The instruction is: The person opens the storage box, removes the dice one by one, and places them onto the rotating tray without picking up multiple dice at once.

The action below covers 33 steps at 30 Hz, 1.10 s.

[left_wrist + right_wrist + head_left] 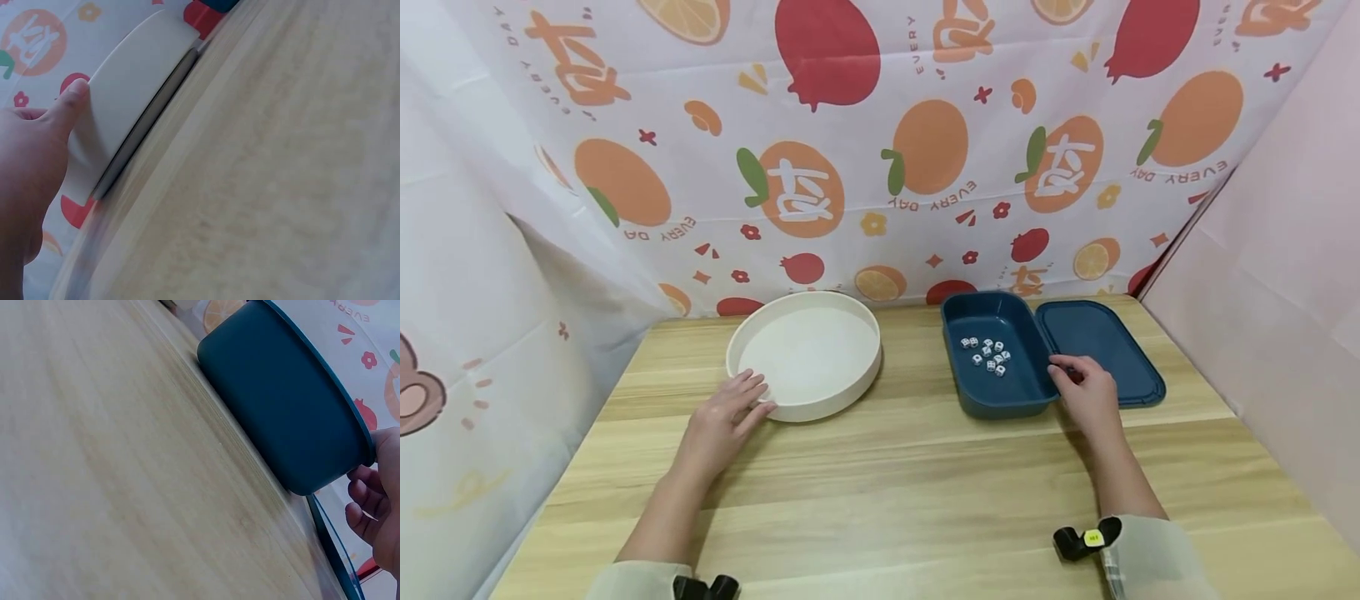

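Observation:
My left hand rests on the near left rim of a round, cream-white shallow tray. In the left wrist view its thumb lies at the tray's top edge; most of its other fingers are hidden. My right hand pinches the right rim of a dark blue rectangular box, thumb at the rim and other fingers curled under it outside, as the right wrist view shows. Several white dice with dark pips lie scattered on the box's floor.
A dark blue lid lies flat on the wooden table, just right of the box. Fruit-printed cloth hangs behind the table's back edge. Pale cloth walls stand on both sides.

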Each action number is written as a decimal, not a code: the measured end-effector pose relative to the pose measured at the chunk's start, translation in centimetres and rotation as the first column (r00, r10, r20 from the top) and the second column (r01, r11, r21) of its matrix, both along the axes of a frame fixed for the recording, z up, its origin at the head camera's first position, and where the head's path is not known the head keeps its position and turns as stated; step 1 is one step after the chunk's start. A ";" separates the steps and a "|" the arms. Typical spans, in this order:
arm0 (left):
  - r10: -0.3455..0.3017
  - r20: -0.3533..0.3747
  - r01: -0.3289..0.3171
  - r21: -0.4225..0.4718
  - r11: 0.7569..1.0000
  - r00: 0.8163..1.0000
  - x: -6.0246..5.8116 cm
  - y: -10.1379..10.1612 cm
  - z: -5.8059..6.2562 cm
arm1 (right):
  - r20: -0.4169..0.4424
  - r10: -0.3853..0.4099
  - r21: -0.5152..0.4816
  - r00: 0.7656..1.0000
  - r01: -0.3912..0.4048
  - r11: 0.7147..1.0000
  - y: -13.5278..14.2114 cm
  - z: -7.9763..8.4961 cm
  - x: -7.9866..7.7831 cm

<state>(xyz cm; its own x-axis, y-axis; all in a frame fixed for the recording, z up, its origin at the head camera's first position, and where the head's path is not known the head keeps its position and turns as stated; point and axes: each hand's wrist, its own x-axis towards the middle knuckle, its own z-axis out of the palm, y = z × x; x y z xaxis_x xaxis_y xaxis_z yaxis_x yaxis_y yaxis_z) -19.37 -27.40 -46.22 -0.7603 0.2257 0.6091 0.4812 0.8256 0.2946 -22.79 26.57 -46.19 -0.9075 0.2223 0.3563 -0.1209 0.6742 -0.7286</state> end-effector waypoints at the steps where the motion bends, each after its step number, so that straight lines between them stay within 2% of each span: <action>1: -0.004 -0.014 0.004 -0.002 1.000 1.000 -0.1 0.0 0.0 | -0.003 0.000 0.007 1.000 0.000 1.000 -0.1 0.0 0.0; 7: 0.016 -0.073 -0.016 0.000 1.000 0.997 0.1 -0.7 0.2 | -0.023 0.035 0.085 0.999 -0.033 0.996 -1.3 0.2 -0.2; 12: 0.009 -0.084 -0.006 0.028 1.000 0.996 0.1 -1.0 0.1 | -0.045 0.092 0.227 0.995 -0.079 0.971 -2.5 1.1 -0.8; 16: -0.010 -0.108 0.015 0.045 0.999 0.994 0.1 -0.7 -0.2 | -0.016 0.186 0.360 0.982 -0.168 0.918 -4.0 2.6 -1.4; 21: -0.033 -0.132 0.043 0.073 0.996 0.991 -0.4 -0.2 -0.7 | 0.071 0.312 0.464 0.947 -0.308 0.831 -5.9 4.3 -2.9; 24: -0.034 -0.132 0.045 0.083 0.996 0.991 -0.3 -0.3 -0.8 | 0.171 0.361 0.463 0.917 -0.398 0.792 -7.2 5.0 -4.6; 26: -0.034 -0.131 0.046 0.089 0.995 0.991 -0.3 -0.3 -0.9 | 0.249 0.373 0.441 0.894 -0.447 0.778 -7.9 5.3 -5.8; 28: -0.034 -0.131 0.047 0.096 0.994 0.991 -0.2 -0.3 -0.9 | 0.313 0.372 0.410 0.874 -0.478 0.777 -8.3 5.4 -7.1; 33: -0.038 -0.128 0.053 0.114 0.992 0.991 -0.2 -0.3 -1.0 | 0.425 0.339 0.332 0.840 -0.492 0.805 -8.8 4.2 -9.4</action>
